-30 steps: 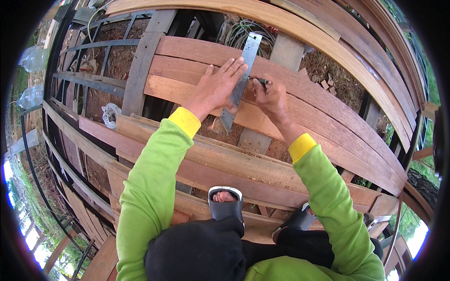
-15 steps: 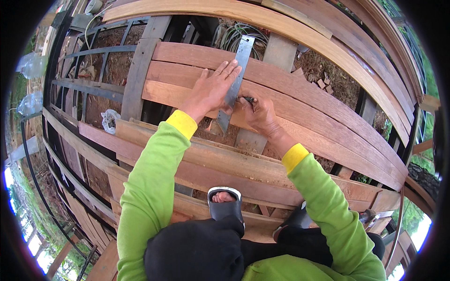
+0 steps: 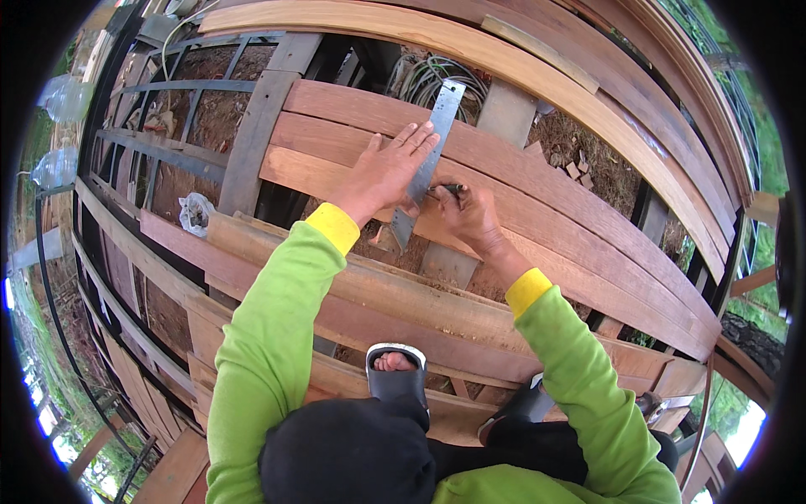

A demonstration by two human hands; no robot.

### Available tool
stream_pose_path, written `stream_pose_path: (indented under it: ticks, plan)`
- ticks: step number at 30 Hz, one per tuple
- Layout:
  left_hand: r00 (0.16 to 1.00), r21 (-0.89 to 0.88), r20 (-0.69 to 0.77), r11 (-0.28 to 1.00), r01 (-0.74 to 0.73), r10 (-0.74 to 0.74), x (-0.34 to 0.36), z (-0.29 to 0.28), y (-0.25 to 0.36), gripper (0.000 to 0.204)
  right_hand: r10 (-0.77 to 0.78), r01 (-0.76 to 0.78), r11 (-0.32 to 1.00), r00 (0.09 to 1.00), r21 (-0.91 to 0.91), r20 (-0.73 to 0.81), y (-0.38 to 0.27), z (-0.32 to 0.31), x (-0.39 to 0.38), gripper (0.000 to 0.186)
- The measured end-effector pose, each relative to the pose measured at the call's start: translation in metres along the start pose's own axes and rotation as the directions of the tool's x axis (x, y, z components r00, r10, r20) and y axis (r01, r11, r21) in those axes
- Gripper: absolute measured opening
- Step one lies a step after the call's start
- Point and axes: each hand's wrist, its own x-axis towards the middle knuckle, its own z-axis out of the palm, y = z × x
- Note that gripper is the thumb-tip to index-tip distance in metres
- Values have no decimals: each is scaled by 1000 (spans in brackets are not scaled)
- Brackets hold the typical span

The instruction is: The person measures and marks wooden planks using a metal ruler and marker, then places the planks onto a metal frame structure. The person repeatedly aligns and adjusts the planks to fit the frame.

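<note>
A flat metal ruler (image 3: pixel 430 160) lies slanted across several reddish-brown wooden planks (image 3: pixel 537 206) set side by side. My left hand (image 3: pixel 390 172) rests flat on its left side, fingers stretched over the metal and thumb near the lower end. Just right of the ruler, my right hand (image 3: pixel 472 217) is closed on a short dark pencil (image 3: pixel 451 189), held close to the ruler's edge. The fingers partly cover the pencil, and its tip is hard to make out. The ruler's pointed lower end (image 3: pixel 401 233) sticks out past the nearest plank.
Long loose boards (image 3: pixel 470 307) lie between the planks and my sandalled feet (image 3: pixel 396 374). Beyond the planks are a coiled hose or cable (image 3: pixel 437 76) and more stacked boards (image 3: pixel 588 92). An open metal frame (image 3: pixel 189 155) and a plastic bag (image 3: pixel 196 214) are at left.
The view has shifted slightly. My left hand stays on the ruler, and my right hand keeps its grip on the pencil beside it, with its fingers turned a little.
</note>
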Motion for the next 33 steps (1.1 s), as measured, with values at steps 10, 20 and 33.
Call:
stream_pose_path:
  ticks: [10, 20, 33]
  plan:
    - [1000, -2, 7, 1000, -2, 2, -2, -5, 2, 117, 240, -167, 935, 948, 313, -211, 7, -23, 66, 17]
    - [1000, -5, -9, 1000, -8, 8, 0, -1, 1, 117, 303, -214, 905, 931, 366, -205, 8, -26, 82, 18]
    - [1000, 0, -2, 1000, -2, 2, 3, 3, 0, 120, -17, -7, 993, 978, -114, -207, 10, -27, 85, 13]
